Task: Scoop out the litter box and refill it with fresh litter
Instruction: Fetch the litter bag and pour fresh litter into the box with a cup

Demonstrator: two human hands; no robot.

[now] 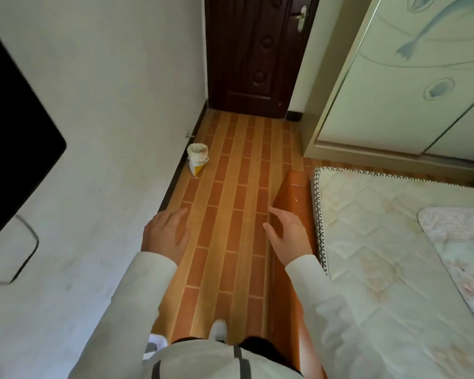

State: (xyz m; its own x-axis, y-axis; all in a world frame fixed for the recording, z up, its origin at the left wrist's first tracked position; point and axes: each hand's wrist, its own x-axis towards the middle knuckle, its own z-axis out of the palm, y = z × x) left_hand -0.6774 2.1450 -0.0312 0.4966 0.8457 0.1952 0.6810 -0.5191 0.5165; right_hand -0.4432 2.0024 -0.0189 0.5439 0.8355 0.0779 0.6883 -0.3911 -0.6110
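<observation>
Both hands, left [167, 234] and right [287, 234], hang loose-fingered and hold nothing. No litter box shows; the open litter bag [197, 157] stands at eleven o'clock against the wall. Best approach squarely, then grasp its rolled rim two-handed.

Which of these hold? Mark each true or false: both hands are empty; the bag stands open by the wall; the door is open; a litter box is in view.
1. Both hands are empty. True: the left hand and right hand hold nothing, fingers relaxed.
2. The bag stands open by the wall. True.
3. The door is open. False: it is shut.
4. A litter box is in view. False: none shows on the floor.
</observation>
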